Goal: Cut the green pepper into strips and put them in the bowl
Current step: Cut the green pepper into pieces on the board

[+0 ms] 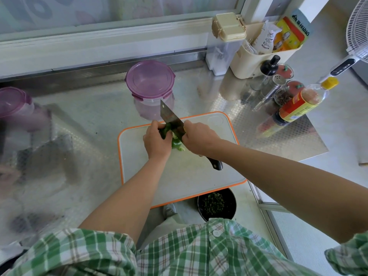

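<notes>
A person in a green plaid shirt (pixel 179 253) slices a green pepper at a steel kitchen surface (pixel 89 120). At far left a purple-lidded container (pixel 14 102) sits blurred; a second purple-lidded tub (pixel 150 80) stands behind the far edge of the orange-rimmed cutting board (pixel 179 176).

On the board's far half, the left hand (pixel 157 139) steadies the green pepper (pixel 176 144), its grip curled down over the pepper's left part with the fingertips tucked against the blade. The knife (pixel 170 116), a broad cleaver, is angled tip-away with its edge in the pepper. Just right of it, the right hand (pixel 199 136) has its grip wrapped round the knife where blade meets handle, the dark handle end poking out below the wrist.

A dark bowl (pixel 217 204) holding chopped dark-green bits shows at the board's near edge, partly hidden by it; whether it stands on the surface cannot be told.

Further right stand a cream caddy (pixel 251 62) of packets, small seasoning jars, a yellow-capped sauce bottle (pixel 298 104) and, at the frame's edge, a white fan (pixel 358 30).
</notes>
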